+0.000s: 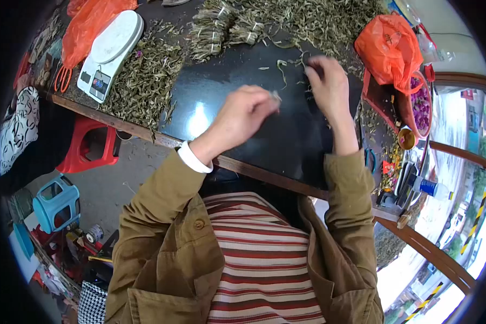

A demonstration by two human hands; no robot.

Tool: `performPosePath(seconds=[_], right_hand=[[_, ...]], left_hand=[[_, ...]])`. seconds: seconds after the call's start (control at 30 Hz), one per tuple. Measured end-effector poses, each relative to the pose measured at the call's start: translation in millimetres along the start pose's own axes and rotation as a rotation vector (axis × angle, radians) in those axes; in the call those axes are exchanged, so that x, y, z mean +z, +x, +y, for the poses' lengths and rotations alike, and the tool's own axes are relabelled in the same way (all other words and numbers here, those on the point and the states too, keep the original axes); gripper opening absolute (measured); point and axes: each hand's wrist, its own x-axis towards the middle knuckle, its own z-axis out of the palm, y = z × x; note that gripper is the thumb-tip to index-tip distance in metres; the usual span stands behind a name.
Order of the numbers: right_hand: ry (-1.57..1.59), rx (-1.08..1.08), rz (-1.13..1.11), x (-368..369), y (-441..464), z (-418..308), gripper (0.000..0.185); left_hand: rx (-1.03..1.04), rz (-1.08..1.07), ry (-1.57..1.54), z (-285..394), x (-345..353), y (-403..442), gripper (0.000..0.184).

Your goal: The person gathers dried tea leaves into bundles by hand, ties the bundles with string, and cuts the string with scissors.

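Observation:
My left hand (244,114) is closed above the dark tabletop (227,86), with a small pale bit blurred at its fingertips. What that bit is I cannot make out. Farther right, my right hand (329,86) has its fingers curled toward the thumb beside thin dried strands (303,58); anything between them is too small to tell. A curled greenish strand (282,67) lies between the hands. Beyond them are several tied bundles of dried leaves (213,29) and a wide loose heap of dried leaves (313,19).
At the left stands a white digital scale (116,38) beside an orange plastic bag (92,27) and more dried leaves (146,81). On the right are another orange bag (389,48), a basket of purple petals (421,105) and a small yellow cup (406,139). Red (89,146) and blue stools (56,202) stand below.

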Motion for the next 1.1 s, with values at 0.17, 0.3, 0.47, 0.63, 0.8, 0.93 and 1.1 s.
performPosePath(seconds=[0.17,0.3,0.47,0.63,0.8,0.93,1.1], right_hand=[[0.068,-0.199,0.045,46,75,-14,0.014],[-0.118,-0.261,-0.064,48,84,1,0.010],[0.203,-0.273,-0.142,2,-11,-67,0.009],[0.044,0.039,-0.151,-5,-73,-44,0.006],[-0.006,0.096,0.036,-8,-30,-48,0.011],[-0.227,0.142,-0.023,30,11,-45,0.016],[-0.063,-0.022,0.025,30,0,-40,0.014]], left_hand=[[-0.386,0.072,-0.290,7,-19,-6,0.017],[-0.140,0.228,-0.061,-4,-23,-15,0.016],[0.355,0.172,-0.023,-5,-13,12,0.013],[0.165,-0.124,0.316,-10,-20,3,0.012],[0.126,0.237,0.229,-9,-33,-24,0.014],[-0.252,0.245,-0.351,7,-27,-38,0.016],[-0.437,0.239,-0.447,7,-14,-41,0.021]])
